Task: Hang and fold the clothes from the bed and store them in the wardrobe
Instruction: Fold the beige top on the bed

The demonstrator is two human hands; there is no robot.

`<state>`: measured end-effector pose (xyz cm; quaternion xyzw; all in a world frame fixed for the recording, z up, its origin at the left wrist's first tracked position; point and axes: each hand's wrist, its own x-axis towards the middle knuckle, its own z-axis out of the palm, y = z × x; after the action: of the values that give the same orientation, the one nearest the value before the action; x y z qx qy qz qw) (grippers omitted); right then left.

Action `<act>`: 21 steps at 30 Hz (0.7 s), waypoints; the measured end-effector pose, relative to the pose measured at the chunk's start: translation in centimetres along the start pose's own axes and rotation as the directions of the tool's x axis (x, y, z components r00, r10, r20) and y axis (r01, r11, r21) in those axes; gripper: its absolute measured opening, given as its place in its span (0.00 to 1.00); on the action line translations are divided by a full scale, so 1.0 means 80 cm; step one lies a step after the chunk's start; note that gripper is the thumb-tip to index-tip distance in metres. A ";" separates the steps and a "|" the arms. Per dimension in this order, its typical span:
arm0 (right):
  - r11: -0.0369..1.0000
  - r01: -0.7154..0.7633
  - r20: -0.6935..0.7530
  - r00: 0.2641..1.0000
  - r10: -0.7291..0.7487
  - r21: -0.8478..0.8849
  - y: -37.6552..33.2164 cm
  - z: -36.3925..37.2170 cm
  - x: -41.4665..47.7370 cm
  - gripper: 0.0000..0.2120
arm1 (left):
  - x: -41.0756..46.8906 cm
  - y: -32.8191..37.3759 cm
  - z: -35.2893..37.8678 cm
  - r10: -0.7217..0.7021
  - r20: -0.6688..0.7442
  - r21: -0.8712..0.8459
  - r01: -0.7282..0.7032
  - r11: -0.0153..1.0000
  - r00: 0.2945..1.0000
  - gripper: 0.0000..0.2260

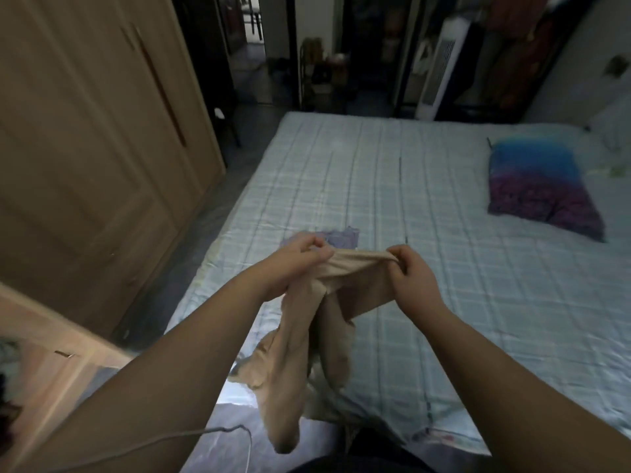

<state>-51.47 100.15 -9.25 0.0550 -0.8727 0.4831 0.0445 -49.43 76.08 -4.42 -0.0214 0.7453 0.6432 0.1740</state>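
The beige tights [290, 370] hung limp above the bed's [444, 285] near edge. They looked thin, light and stretchy, best gripped at the waistband, which the left hand [296, 259] and right hand [411, 273] each pinched with curled fingers.

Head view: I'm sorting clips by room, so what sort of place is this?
Most likely a bedroom: a bed with a checked sheet, a pillow on it, and a wooden wardrobe alongside. The left hand and right hand hold a beige garment over the bed.
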 end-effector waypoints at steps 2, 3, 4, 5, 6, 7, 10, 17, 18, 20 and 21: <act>0.999 0.035 -0.054 0.998 -0.035 0.002 -0.030 -0.021 0.006 0.09 | -0.011 0.018 -0.009 0.055 0.072 0.148 -0.065 0.987 0.996 0.17; 0.999 0.053 -0.080 0.995 -0.053 0.004 -0.044 -0.032 0.009 0.09 | -0.016 0.030 -0.010 0.071 0.114 0.225 -0.096 0.970 0.991 0.17; 0.997 0.073 -0.104 0.992 -0.072 0.010 -0.057 -0.043 0.013 0.10 | -0.020 0.043 -0.010 0.078 0.147 0.290 -0.119 0.950 0.986 0.18; 0.996 0.093 -0.125 0.988 -0.090 0.016 -0.069 -0.054 0.017 0.10 | -0.023 0.056 -0.008 0.087 0.172 0.335 -0.141 0.932 0.981 0.18; 0.993 0.113 -0.140 0.984 -0.109 0.020 -0.080 -0.065 0.021 0.11 | -0.024 0.068 -0.006 0.102 0.189 0.387 -0.169 0.906 0.977 0.17; 0.992 0.127 -0.156 0.980 -0.123 0.020 -0.088 -0.075 0.025 0.10 | -0.023 0.078 -0.003 0.123 0.196 0.445 -0.200 0.873 0.973 0.14; 0.988 0.151 -0.192 0.970 -0.152 -0.018 -0.106 -0.112 0.034 0.09 | -0.012 0.108 0.005 0.198 0.152 0.617 -0.249 0.746 0.968 0.05; 0.978 0.192 -0.257 0.944 -0.207 -0.083 -0.108 -0.198 0.056 0.05 | 0.028 0.190 0.032 0.359 0.017 0.402 -0.335 0.852 0.933 0.07; 0.979 0.194 -0.252 0.946 -0.205 -0.066 -0.105 -0.208 0.060 0.05 | 0.039 0.202 0.041 0.351 0.011 0.324 -0.335 0.885 0.936 0.07; 0.979 0.203 -0.252 0.946 -0.204 -0.033 -0.099 -0.225 0.068 0.04 | 0.068 0.222 0.063 0.337 -0.035 0.160 -0.328 0.931 0.941 0.09; 0.978 0.209 -0.261 0.943 -0.206 -0.017 -0.094 -0.233 0.073 0.03 | 0.081 0.233 0.077 0.330 -0.066 0.084 -0.324 0.942 0.942 0.10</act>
<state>-55.73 111.71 7.70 0.0827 -0.8459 0.4833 0.2096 -58.84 86.51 10.77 0.0837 0.7676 0.6344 0.0358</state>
